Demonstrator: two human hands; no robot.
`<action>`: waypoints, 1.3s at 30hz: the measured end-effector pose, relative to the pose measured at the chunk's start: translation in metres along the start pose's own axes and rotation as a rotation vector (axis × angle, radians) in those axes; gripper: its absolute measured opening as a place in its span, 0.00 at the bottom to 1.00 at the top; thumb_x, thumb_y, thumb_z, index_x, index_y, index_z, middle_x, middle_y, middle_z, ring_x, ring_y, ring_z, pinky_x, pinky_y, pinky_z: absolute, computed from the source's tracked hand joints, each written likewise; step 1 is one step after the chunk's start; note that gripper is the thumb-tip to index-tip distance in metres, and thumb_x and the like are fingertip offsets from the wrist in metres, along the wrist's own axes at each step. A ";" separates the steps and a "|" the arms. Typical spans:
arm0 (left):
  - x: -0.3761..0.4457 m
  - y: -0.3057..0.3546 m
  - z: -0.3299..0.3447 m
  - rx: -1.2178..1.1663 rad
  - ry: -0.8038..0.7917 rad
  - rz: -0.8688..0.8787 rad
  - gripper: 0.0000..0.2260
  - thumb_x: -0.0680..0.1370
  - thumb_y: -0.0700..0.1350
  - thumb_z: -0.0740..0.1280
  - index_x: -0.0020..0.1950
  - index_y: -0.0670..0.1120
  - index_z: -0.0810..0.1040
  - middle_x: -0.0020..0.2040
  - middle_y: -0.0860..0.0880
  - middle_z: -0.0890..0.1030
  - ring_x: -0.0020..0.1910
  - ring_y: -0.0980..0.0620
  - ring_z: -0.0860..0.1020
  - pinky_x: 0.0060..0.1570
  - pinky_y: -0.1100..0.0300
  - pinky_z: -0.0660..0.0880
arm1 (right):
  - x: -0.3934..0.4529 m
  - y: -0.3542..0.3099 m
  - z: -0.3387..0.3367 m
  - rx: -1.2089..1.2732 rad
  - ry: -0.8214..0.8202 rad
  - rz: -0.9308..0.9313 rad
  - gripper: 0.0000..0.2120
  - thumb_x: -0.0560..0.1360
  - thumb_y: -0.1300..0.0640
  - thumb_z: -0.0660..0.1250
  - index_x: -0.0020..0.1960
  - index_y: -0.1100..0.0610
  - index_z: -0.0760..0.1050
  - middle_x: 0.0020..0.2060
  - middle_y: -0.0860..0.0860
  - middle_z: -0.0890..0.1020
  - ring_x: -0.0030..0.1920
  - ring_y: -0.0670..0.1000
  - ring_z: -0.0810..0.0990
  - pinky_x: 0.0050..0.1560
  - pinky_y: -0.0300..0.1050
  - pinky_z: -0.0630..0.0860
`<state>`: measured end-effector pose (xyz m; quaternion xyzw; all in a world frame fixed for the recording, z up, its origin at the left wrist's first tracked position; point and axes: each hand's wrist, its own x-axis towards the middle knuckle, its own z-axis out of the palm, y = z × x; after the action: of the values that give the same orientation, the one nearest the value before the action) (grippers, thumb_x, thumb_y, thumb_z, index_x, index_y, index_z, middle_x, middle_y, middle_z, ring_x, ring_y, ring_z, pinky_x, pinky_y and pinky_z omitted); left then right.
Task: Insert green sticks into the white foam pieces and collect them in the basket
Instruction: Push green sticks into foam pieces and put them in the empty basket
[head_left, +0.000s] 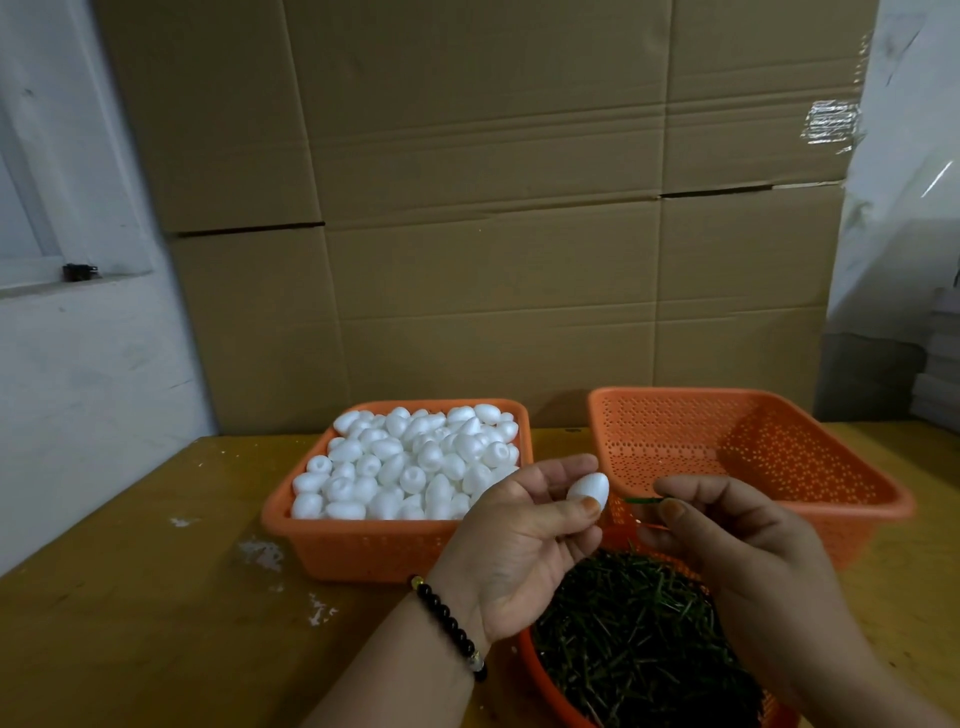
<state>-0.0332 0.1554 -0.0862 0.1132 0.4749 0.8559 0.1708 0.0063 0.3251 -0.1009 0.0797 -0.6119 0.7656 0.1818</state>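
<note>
My left hand (524, 540) pinches a white egg-shaped foam piece (589, 488) between thumb and fingers, above the stick bowl. My right hand (737, 551) pinches a short green stick (644, 500) whose tip points left at the foam piece, a small gap apart. An orange basket (322, 540) at the left is full of several loose white foam pieces (410, 462). An orange perforated basket (883, 499) at the right holds nothing that I can see. A round orange bowl (550, 691) heaped with green sticks (634, 639) sits below my hands.
The yellow wooden table (156, 597) carries white foam crumbs (260, 553) left of the full basket. A wall of cardboard boxes (488, 208) stands right behind the baskets. A white wall with a window sill is at the left, plastic-wrapped stacks at the right.
</note>
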 end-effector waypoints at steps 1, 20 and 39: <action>0.000 -0.001 0.001 0.030 0.007 0.020 0.15 0.72 0.27 0.66 0.44 0.45 0.86 0.38 0.50 0.84 0.37 0.55 0.81 0.40 0.61 0.78 | 0.000 0.000 0.000 0.009 -0.006 0.007 0.08 0.67 0.61 0.68 0.45 0.58 0.82 0.42 0.59 0.84 0.43 0.56 0.84 0.43 0.42 0.82; 0.000 -0.013 0.004 0.586 0.207 0.340 0.16 0.71 0.34 0.73 0.51 0.53 0.81 0.45 0.55 0.83 0.45 0.61 0.80 0.45 0.66 0.77 | 0.002 -0.001 0.003 0.170 -0.008 0.143 0.12 0.66 0.63 0.68 0.49 0.64 0.77 0.42 0.61 0.83 0.43 0.57 0.84 0.41 0.43 0.82; -0.003 -0.001 0.015 -0.098 0.035 0.154 0.07 0.79 0.35 0.63 0.56 0.39 0.75 0.45 0.42 0.83 0.42 0.48 0.81 0.42 0.56 0.80 | 0.000 -0.001 0.007 0.172 0.001 0.145 0.08 0.67 0.61 0.67 0.42 0.66 0.77 0.39 0.60 0.83 0.39 0.56 0.81 0.39 0.41 0.82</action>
<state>-0.0252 0.1666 -0.0795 0.1261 0.4253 0.8905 0.1015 0.0057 0.3184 -0.0983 0.0499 -0.5480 0.8265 0.1186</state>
